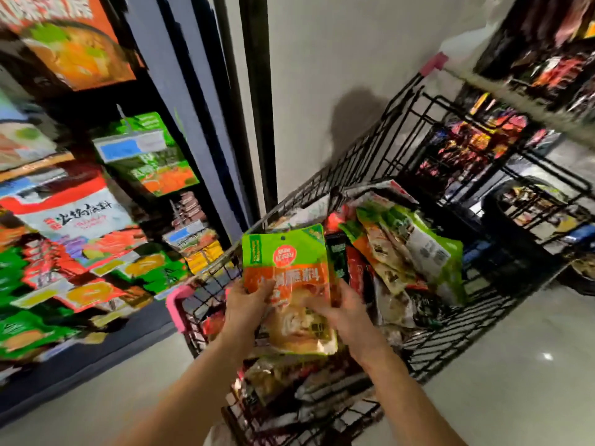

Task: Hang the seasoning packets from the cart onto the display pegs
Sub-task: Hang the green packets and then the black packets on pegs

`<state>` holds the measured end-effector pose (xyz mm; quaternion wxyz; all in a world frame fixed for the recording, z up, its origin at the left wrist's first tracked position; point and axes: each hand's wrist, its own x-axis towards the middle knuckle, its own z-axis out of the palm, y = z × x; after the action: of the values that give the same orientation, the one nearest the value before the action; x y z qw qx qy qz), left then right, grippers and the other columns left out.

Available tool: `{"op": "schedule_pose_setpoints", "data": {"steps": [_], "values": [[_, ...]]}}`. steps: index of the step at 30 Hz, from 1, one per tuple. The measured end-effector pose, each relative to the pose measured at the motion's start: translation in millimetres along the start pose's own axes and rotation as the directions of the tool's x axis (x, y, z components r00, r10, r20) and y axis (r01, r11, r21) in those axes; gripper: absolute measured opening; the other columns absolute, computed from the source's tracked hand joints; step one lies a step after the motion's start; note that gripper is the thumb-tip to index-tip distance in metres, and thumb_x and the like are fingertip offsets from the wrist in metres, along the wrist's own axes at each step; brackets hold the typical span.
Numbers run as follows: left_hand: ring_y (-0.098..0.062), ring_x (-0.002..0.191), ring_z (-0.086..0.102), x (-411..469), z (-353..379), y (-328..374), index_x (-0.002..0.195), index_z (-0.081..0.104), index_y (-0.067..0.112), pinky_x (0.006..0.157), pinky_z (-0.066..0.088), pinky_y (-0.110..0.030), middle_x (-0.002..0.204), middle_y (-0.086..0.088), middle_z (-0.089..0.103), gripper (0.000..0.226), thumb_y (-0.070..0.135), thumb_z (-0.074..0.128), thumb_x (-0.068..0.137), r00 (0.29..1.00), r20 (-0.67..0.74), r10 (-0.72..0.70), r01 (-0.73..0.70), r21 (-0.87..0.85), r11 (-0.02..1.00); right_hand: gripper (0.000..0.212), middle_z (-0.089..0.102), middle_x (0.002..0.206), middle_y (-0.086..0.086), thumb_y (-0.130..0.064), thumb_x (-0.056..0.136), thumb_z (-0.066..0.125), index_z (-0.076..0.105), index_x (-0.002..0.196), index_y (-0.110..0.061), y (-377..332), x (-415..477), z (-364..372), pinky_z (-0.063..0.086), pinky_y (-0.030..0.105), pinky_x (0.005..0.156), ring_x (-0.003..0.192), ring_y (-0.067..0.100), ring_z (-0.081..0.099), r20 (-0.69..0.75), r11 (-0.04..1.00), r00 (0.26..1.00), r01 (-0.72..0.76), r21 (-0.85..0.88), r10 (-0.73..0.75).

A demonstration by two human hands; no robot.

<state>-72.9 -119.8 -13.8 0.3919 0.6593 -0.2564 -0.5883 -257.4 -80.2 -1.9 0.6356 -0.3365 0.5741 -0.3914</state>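
Fingers [317, 305] of the right hand [347, 313] are curled over the lower front of a green-and-orange packet [286, 268], so that side is properly gripped. The left hand [248, 304] is wrapped round the packet's other edge, with the thumb [267, 289] pressed flat on the orange part and the rest of the fingers tucked behind, out of sight. So the packet is pinched from both sides and held upright, just above the near end of the cart [354, 162]. A small round hole can be seen in the packet's green top strip.

The cart is black wire with a pink corner bumper [175, 304] at its near left corner. Inside it, a messy pile of packets [402, 252] is heaped up, mostly green, orange and red, leaning every which way.

Left of the cart, a display rack [145, 156] is loaded with hanging packets, and a blue-and-white price tag [128, 146] is clipped in front of the green ones. It's all pretty smeared, so the pegs themselves can't really be made out.

Beyond the cart's far right side, another wire basket [531, 214] is parked, and dark shelves [547, 59] of red and black goods are seen above that. A pale wall [306, 59] is behind the cart and a glossy light floor [515, 349] under it.
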Motion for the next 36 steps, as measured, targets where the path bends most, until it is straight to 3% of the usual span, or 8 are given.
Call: {"op": "schedule_pose_setpoints", "data": {"steps": [5, 8, 12, 16, 19, 22, 26, 36], "values": [[-0.025, 0.063, 0.072, -20.9, 32.8, 7.0, 0.111, 0.064, 0.003, 0.052, 0.06, -0.037, 0.084, -0.015, 0.075, 0.022, 0.014, 0.07, 0.093, 0.989, 0.081, -0.123, 0.134, -0.159, 0.978, 0.04, 0.08, 0.097, -0.004, -0.008, 0.075, 0.089, 0.071, 0.108, -0.021, 0.5, 30.3, -41.6, 0.054, 0.03, 0.083, 0.095, 0.018, 0.073, -0.071, 1.0, 0.997, -0.012, -0.001, 0.012], [-0.021, 0.07, 0.076, -34.4, 38.6, 1.7, 0.106, 0.076, 0.008, 0.05, 0.057, -0.027, 0.092, -0.012, 0.078, 0.022, 0.02, 0.06, 0.097, 0.908, 0.359, -0.217, 0.282, -0.139, 0.949, 0.053, 0.078, 0.113, 0.003, -0.022, 0.068, 0.092, 0.071, 0.117, -0.022, -0.7, 31.7, -57.3, 0.052, 0.047, 0.102, 0.11, 0.025, 0.072, 0.016, 0.998, 1.0, -0.025, 0.053, 0.024], [-0.025, 0.082, 0.076, -31.5, 26.4, -27.4, 0.112, 0.071, -0.002, 0.063, 0.06, -0.031, 0.103, -0.015, 0.076, 0.035, 0.022, 0.071, 0.087, 0.963, 0.247, -0.108, 0.136, -0.096, 0.986, 0.037, 0.074, 0.117, -0.002, -0.046, 0.085, 0.08, 0.069, 0.113, -0.023, 5.9, 24.1, -72.1, 0.052, 0.04, 0.103, 0.115, 0.019, 0.068, 0.065, 0.953, 0.992, -0.083, -0.29, 0.106], [-0.026, 0.102, 0.073, -21.5, -5.4, -50.8, 0.115, 0.062, -0.009, 0.085, 0.057, -0.037, 0.11, -0.009, 0.077, 0.052, 0.021, 0.082, 0.078, 0.991, 0.116, -0.073, 0.083, -0.084, 0.993, 0.047, 0.068, 0.114, 0.003, -0.071, 0.096, 0.045, 0.064, 0.1, -0.028, 20.5, 9.3, -120.0, 0.052, 0.037, 0.072, 0.098, 0.025, 0.067, -0.008, 0.266, 1.0, 0.0, -0.964, -0.029], [-0.026, 0.109, 0.071, -26.2, -23.8, -70.8, 0.114, 0.07, 0.006, 0.103, 0.048, -0.048, 0.116, -0.008, 0.076, 0.045, 0.028, 0.086, 0.077, 0.988, 0.15, -0.034, 0.046, -0.08, 0.996, 0.031, 0.071, 0.091, -0.003, -0.056, 0.102, 0.048, 0.063, 0.099, -0.028, 14.8, -15.7, -142.0, 0.055, 0.038, 0.072, 0.083, 0.023, 0.067, -0.085, 0.296, 0.987, -0.041, -0.954, -0.134], [-0.021, 0.091, 0.072, -38.4, -37.3, -90.7, 0.107, 0.066, 0.01, 0.075, 0.058, -0.04, 0.099, -0.005, 0.077, 0.069, 0.05, 0.094, 0.058, 0.995, 0.082, -0.063, 0.07, -0.082, 0.994, 0.041, 0.075, 0.086, -0.003, -0.06, 0.101, 0.046, 0.071, 0.109, -0.028, 18.1, -32.8, -143.9, 0.054, 0.035, 0.073, 0.079, 0.021, 0.07, -0.13, 0.209, 0.962, -0.08, -0.975, -0.239], [-0.025, 0.073, 0.069, -45.3, -57.9, -101.5, 0.1, 0.064, 0.006, 0.052, 0.056, -0.032, 0.084, -0.006, 0.072, 0.049, 0.036, 0.09, 0.072, 0.992, 0.12, -0.049, 0.062, -0.108, 0.992, 0.046, 0.065, 0.058, 0.003, -0.051, 0.098, 0.05, 0.073, 0.075, -0.018, 54.3, -64.1, -145.8, 0.052, 0.04, 0.075, 0.057, 0.024, 0.059, -0.088, 0.027, 0.859, -0.086, -0.996, -0.504], [-0.035, 0.093, 0.066, -32.6, -112.1, -110.6, 0.103, 0.066, -0.004, 0.097, 0.051, -0.061, 0.103, -0.034, 0.066, 0.073, 0.045, 0.097, 0.059, 0.984, 0.173, 0.042, -0.018, -0.134, 0.991, 0.048, 0.055, 0.049, 0.003, -0.033, 0.093, 0.051, 0.067, 0.053, -0.013, 92.0, -85.1, -92.3, 0.04, 0.042, 0.072, 0.056, 0.027, 0.052, -0.114, 0.015, 0.724, -0.142, -0.99, -0.68]]}}
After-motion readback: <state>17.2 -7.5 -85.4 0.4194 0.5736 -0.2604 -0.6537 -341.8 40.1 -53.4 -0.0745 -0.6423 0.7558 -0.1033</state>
